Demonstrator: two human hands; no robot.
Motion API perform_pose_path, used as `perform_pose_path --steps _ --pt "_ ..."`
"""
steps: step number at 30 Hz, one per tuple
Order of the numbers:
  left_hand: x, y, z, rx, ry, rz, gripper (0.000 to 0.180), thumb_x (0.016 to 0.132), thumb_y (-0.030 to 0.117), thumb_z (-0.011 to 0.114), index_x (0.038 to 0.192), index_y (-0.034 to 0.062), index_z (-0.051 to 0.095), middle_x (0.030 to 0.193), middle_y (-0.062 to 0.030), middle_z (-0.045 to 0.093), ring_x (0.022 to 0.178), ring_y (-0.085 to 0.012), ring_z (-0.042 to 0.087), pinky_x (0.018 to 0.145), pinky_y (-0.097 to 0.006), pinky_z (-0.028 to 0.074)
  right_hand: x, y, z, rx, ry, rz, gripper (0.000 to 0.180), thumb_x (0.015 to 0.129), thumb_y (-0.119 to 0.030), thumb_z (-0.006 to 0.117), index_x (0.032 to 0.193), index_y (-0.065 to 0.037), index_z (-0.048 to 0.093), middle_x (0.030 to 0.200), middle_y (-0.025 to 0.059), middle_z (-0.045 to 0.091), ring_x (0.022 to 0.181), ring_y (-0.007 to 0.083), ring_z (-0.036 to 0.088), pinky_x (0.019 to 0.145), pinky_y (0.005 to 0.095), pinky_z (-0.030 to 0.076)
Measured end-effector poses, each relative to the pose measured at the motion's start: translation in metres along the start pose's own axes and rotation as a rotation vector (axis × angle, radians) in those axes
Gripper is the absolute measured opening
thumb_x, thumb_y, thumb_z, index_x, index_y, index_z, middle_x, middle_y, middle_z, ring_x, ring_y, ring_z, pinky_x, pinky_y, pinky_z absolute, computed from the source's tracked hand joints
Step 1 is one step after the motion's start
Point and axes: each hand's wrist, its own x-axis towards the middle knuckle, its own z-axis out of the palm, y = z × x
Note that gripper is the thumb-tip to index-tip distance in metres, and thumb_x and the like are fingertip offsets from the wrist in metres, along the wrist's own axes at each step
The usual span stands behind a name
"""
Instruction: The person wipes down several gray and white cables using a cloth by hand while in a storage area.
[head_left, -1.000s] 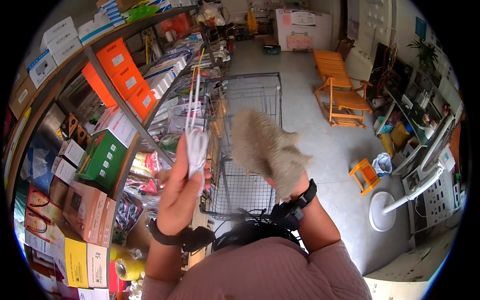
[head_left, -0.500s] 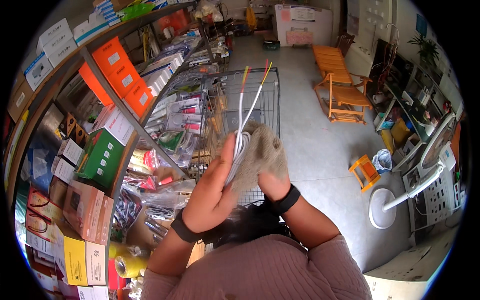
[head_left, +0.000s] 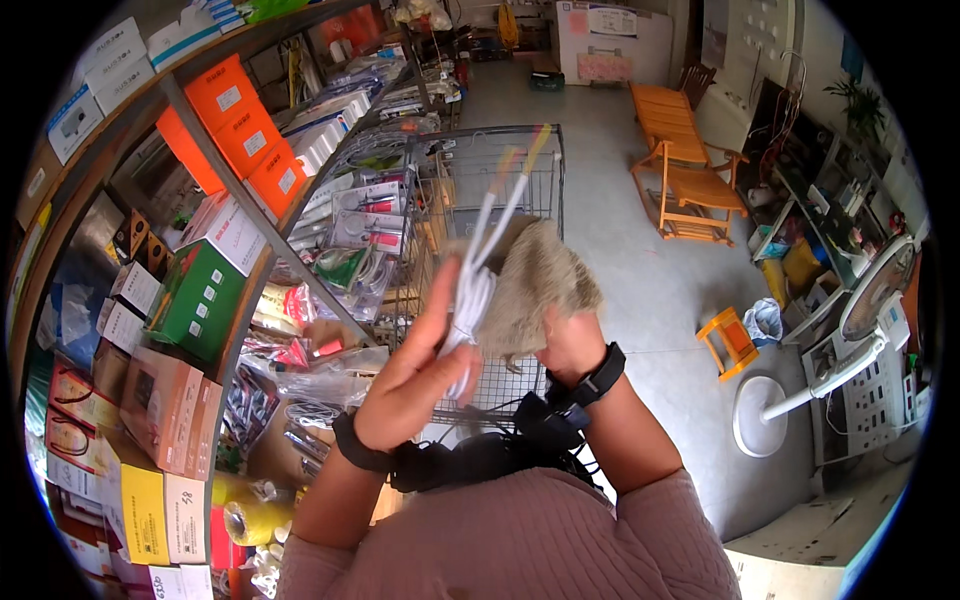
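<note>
A coiled bundle of white cable [head_left: 473, 303] rests in my left hand [head_left: 408, 380], gripped between the thumb and the fingers. Two of its ends stick up past the bundle, their yellow and reddish inner wires blurred. My right hand [head_left: 573, 345] is closed on a grey-brown cloth [head_left: 540, 278], which hangs bunched beside the cable. Some of the right fingers are hidden by the cloth. Below and beyond both hands stands a wire-mesh cart [head_left: 558, 172].
Shelving [head_left: 290, 262] crammed with boxes and packaged goods runs along the left. To the right are a wooden recliner [head_left: 690, 165], a small orange stool [head_left: 730, 345] and a white standing fan [head_left: 765, 415]. Grey floor [head_left: 640, 300] lies between.
The cloth has moved right, away from the cable bundle, together with my right hand. My left hand has shifted slightly lower and the cable's side shows more fully.
</note>
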Motion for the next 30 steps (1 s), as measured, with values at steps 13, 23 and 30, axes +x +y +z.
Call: perform_pose_path --steps 13,23,30 --pt "-0.028 0.012 -0.070 0.195 0.269 0.358 0.033 0.093 0.010 0.042 0.125 0.0024 0.040 0.136 -0.0102 0.037 0.122 -0.0171 0.039 0.101 -0.030 0.027 -0.005 0.005 0.120 -1.087 -0.263 -0.020 0.044 0.083 -0.018 0.060 0.119 0.000 0.043 0.103 0.0107 0.059 0.093 0.0156 0.059 0.075 0.0293 0.049" --pt "-0.048 0.025 -0.104 0.192 0.124 0.443 0.038 0.092 0.021 0.049 0.125 0.0019 0.044 0.125 -0.0066 0.046 0.113 -0.0115 0.043 0.095 -0.026 0.033 -0.017 0.049 0.129 -0.646 -0.255 0.010 0.035 0.077 -0.006 0.064 0.110 -0.002 0.052 0.102 0.0076 0.060 0.090 0.0135 0.058 0.077 0.0264 0.048" --pt "-0.066 0.025 -0.132 -0.245 0.058 0.244 0.044 0.093 0.031 0.045 0.124 -0.0006 0.044 0.118 -0.0031 0.050 0.105 -0.0095 0.046 0.092 -0.026 0.035 -0.023 0.077 0.129 -0.292 -0.299 0.152 0.042 0.084 -0.023 0.059 0.118 -0.004 0.045 0.103 0.0079 0.058 0.092 0.0223 0.059 0.081 0.0335 0.049"
